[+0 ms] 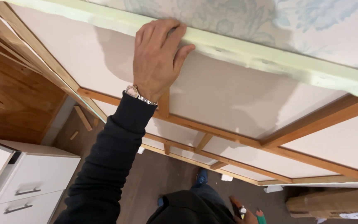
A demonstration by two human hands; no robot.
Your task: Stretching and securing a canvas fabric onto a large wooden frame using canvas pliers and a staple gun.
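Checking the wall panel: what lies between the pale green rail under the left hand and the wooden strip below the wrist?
In the head view, only bare white panel, shadowed by the left hand, lies between the pale green rail and the wooden strip.

A long black sleeve, a silver metal wristwatch, dark trousers and blue shoes.

Pale green rail — blue floral wallpaper — black sleeve, white drawers.

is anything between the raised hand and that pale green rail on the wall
Nothing visible: the left hand lies flat on the pale green painted wooden rail, fingers over its top edge. The right hand hangs low, holding a small object.
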